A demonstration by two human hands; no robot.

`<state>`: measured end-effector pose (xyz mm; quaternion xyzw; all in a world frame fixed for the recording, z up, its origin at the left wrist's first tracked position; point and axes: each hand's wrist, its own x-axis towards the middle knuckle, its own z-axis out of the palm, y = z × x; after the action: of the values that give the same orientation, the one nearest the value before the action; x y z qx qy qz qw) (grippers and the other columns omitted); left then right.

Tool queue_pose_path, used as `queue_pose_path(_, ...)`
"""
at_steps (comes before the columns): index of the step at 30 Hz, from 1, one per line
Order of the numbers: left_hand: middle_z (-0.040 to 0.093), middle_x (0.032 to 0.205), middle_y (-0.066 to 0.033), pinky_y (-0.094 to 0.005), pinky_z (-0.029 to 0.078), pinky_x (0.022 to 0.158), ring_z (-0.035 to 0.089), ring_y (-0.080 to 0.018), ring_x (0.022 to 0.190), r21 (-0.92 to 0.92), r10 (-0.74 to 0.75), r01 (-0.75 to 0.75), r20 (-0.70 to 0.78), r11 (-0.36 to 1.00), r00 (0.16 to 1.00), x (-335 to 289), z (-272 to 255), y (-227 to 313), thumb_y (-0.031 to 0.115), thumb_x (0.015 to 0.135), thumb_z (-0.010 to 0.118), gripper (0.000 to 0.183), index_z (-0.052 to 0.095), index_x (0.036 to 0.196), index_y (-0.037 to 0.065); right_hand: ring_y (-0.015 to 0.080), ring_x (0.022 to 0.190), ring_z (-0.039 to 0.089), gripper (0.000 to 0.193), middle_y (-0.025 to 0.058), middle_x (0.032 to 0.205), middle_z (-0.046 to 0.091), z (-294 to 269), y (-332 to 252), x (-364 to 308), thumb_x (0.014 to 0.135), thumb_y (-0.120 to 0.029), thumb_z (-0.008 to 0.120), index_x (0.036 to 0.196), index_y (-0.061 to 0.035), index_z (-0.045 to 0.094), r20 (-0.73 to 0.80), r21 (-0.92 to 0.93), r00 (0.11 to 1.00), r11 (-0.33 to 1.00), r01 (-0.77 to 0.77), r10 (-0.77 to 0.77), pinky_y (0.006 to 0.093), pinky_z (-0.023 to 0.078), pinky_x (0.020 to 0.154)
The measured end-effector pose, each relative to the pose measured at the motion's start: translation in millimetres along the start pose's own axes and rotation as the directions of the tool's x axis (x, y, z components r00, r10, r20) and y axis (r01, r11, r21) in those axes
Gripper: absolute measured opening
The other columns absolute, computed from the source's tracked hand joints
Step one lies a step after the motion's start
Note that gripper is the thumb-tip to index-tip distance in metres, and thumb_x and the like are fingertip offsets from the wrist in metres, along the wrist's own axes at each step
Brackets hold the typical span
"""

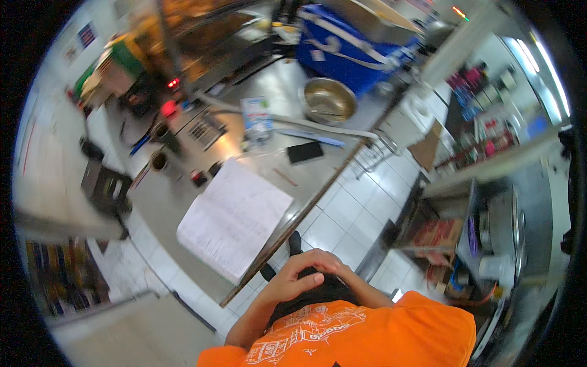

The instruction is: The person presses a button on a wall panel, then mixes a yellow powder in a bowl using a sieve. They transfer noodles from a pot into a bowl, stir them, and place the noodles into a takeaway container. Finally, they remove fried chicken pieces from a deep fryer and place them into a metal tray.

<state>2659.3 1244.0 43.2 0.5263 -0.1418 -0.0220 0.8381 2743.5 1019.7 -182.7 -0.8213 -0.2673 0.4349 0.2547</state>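
My left hand (296,276) is in front of my body, below the table's near edge. Its fingers curve across toward my right hand (335,265), and its thumb stands apart from them. The two hands meet or overlap; most of the right hand's fingers are hidden. No object shows in either hand. Nearest to them, an open notebook (235,214) with written pages lies on the metal table (202,269). Beyond it are a black phone (304,152), a thin brown stick (285,177) and a calculator (206,130).
A metal bowl (328,101) stands before a large blue insulated bag (354,52). Two cups (159,161) and a blue pen (140,144) are at the table's left. Shelving (437,235) with boxes stands on the right, past white floor tiles (367,208).
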Motion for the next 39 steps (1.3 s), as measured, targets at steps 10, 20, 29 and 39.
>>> queue_pose_path(10, 0.058, 0.147, -0.0166, -0.0462, 0.044, 0.112, 0.056, -0.0366, 0.134, 0.861, -0.742, 0.159, 0.307, 0.484, 0.596, 112.8, 22.9, -302.7, 0.048, 0.098, 0.058, 0.058, 0.06, 0.14, 0.009, 0.0325, 0.092, 0.072, 0.074, 0.0196, 0.1, 0.076, 0.2, 330.2, -73.1, 0.085, -0.074, 0.064, 0.098, -0.0023, 0.078, 0.119, 0.385, 0.83, 0.745, -0.544, 0.545, 0.0493, 0.054, 0.081)
queue_pose_path(20, 0.07, 0.13, -0.0166, -0.0462, 0.05, 0.105, 0.064, -0.0352, 0.122, 0.814, -0.842, 0.514, -0.058, 0.271, 0.536, 75.8, -62.1, -387.3, 0.025, 0.09, 0.062, 0.043, 0.07, 0.13, 0.013, 0.0236, 0.092, 0.069, 0.035, 0.0072, 0.104, 0.075, 7.6, 392.6, -83.4, 0.095, -0.033, 0.069, 0.117, -0.0053, 0.073, 0.314, 0.852, 0.789, 0.21, -0.48, 0.528, 0.0425, 0.055, 0.082)
queue_pose_path(29, 0.072, 0.121, -0.0185, -0.047, 0.053, 0.098, 0.068, -0.0367, 0.113, 0.815, -0.651, 0.517, -0.246, 0.263, 0.719, 189.0, -67.4, -227.0, 0.029, 0.095, 0.063, 0.037, 0.069, 0.126, 0.011, 0.0351, 0.088, 0.074, 0.015, 0.0205, 0.089, 0.075, -17.7, 367.2, 24.2, 0.085, -0.018, 0.066, 0.082, -0.0076, 0.077, -0.144, -0.113, 0.896, 0.893, -0.436, 0.42, 0.0456, 0.059, 0.075)
queue_pose_path(39, 0.071, 0.101, -0.018, -0.0512, 0.055, 0.084, 0.068, -0.0369, 0.1, 0.33, 0.16, -0.8, 0.873, 0.501, 0.461, 588.4, 205.6, -28.1, 0.03, 0.088, 0.063, 0.034, 0.074, 0.113, 0.009, 0.0194, 0.059, 0.06, 0.028, 0.0078, 0.079, 0.066, -92.0, 437.8, 58.1, 0.091, -0.023, 0.065, 0.104, 0.0003, 0.07, -0.175, 0.73, 0.72, 0.579, -0.363, 0.672, 0.0366, 0.047, 0.048)
